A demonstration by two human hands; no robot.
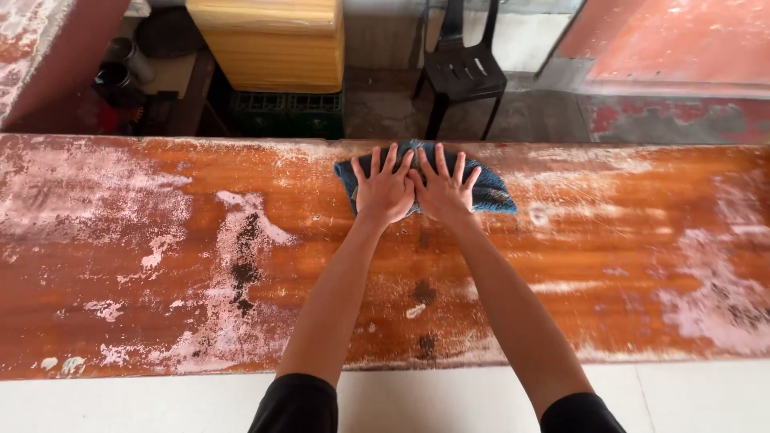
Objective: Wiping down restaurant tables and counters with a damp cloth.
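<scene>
A dark blue cloth (493, 195) lies near the far edge of a long orange-brown wooden tabletop (160, 265) streaked with white dust. My left hand (385, 186) and my right hand (443, 186) press flat on the cloth side by side, fingers spread, thumbs touching. Both arms reach straight out from the near edge. The middle of the cloth is hidden under my hands.
Past the far edge stand a black plastic chair (464, 68), a yellow crate (269, 40) on a dark green crate (289, 114), and dark pots (120, 76) at the left. A white strip (160, 401) runs along the near edge.
</scene>
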